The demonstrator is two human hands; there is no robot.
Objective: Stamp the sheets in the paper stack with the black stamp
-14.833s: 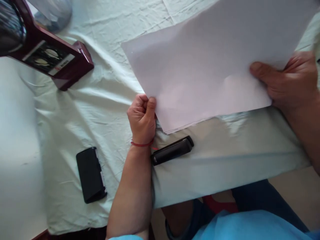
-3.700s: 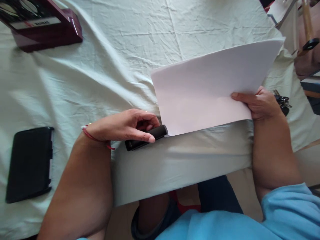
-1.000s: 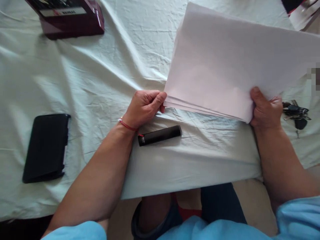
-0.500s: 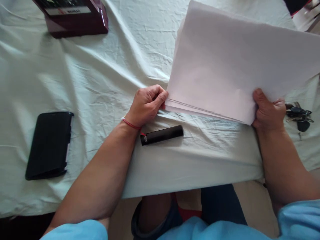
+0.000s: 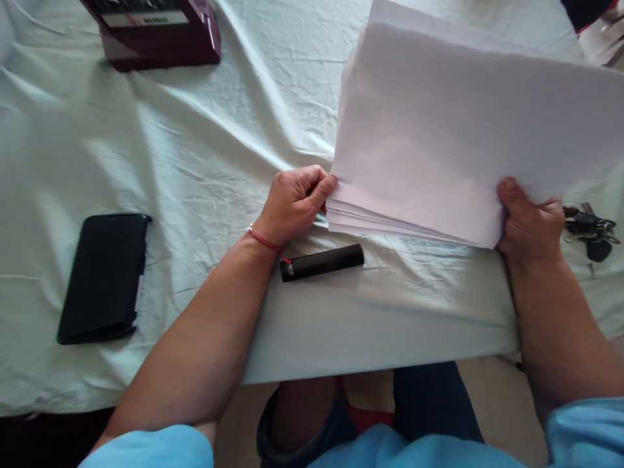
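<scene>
A stack of white paper sheets (image 5: 433, 130) is held between my two hands, tilted over the table. My left hand (image 5: 297, 201) pinches its lower left corner, thumb on top and fingers curled beneath. On the near right corner, my right hand (image 5: 529, 221) grips the sheets with its thumb on top; its fingers are mostly hidden under the paper. Along the near edge the sheets are fanned a little apart. Just below my left wrist, which wears a red string, lies a black cylindrical stick (image 5: 322, 262) with a small red tag.
A black phone in a flip case (image 5: 104, 279) lies at left. At the back left stands a dark red box-like stand (image 5: 163, 49). A bunch of keys (image 5: 592, 227) rests right of my right hand. A pale green cloth (image 5: 380, 325) covers the table up to its near edge.
The sheets along the near left edge are fanned out more than before. Both hands keep their hold, and the whole view has shifted slightly.
</scene>
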